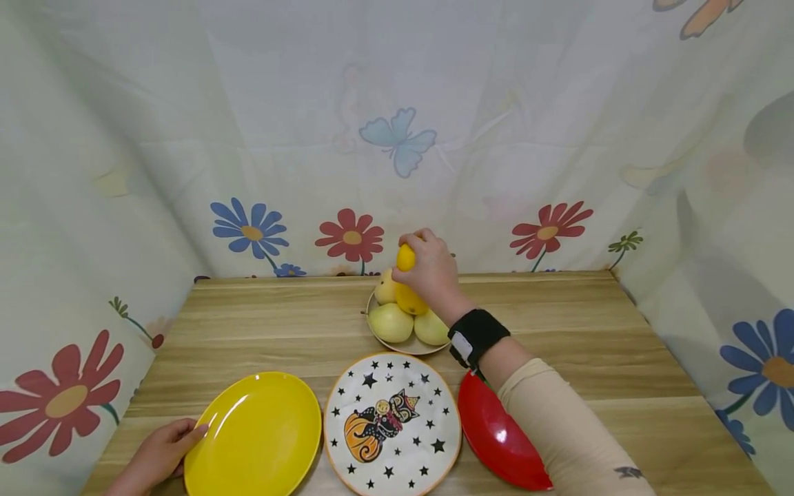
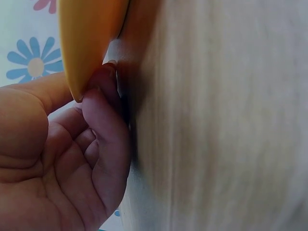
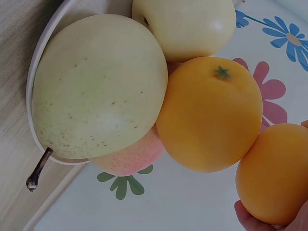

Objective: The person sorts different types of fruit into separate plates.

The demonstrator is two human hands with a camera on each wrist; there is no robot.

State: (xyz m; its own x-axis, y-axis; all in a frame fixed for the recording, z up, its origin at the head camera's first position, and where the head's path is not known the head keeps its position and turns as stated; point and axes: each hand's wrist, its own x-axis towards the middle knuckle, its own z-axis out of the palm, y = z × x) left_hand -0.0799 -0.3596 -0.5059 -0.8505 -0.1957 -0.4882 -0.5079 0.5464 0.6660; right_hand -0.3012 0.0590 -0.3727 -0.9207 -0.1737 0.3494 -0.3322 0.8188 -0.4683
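In the head view, my right hand (image 1: pixel 431 269) grips an orange (image 1: pixel 406 257) above the bowl of fruit. The held orange (image 3: pixel 274 173) is smooth and oval in the right wrist view, touching or nearly touching another orange (image 3: pixel 209 115) with a green star-shaped stem end. That second orange rests against pale pears (image 3: pixel 101 86) in the bowl (image 1: pixel 428 349), and part of a pinkish fruit (image 3: pixel 130 156) shows below. At the lower left, my left hand (image 1: pixel 161 448) pinches the rim of a yellow plate (image 1: pixel 254 434), thumb on top and fingers beneath.
A white plate (image 1: pixel 412 413) with a black cat, pumpkin and stars lies in the middle. Right of it is a red plate (image 1: pixel 499 434), partly hidden under my right forearm. A floral cloth (image 1: pixel 298 172) hangs behind and beside the wooden table (image 1: pixel 279 313).
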